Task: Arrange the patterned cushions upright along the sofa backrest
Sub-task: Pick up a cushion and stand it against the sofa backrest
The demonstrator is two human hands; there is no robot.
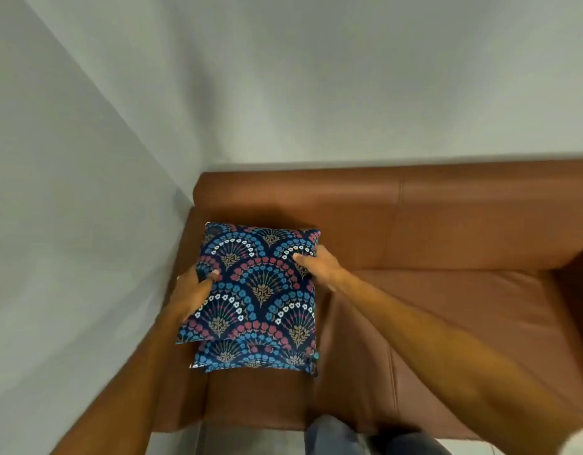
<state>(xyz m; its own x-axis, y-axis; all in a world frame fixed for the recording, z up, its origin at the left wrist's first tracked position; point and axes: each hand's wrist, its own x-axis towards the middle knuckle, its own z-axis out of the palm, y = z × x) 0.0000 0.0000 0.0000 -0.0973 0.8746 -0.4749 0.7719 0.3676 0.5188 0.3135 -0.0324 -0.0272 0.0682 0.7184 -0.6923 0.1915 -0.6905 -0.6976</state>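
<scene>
Pale grey walls (283, 77) meet in a corner at upper left. A strip of light floor (172, 443) shows along the bottom edge.

This looks like a living room in a home, or perhaps a small lounge. A brown leather sofa (447, 224) with a padded backrest and a wide seat is pushed into the corner where two plain pale walls (283, 77) meet. Soft patterned cushions (260, 284) in dark blue with floral fans lie on its seat, the sort of furnishing one keeps in a sitting area.
</scene>
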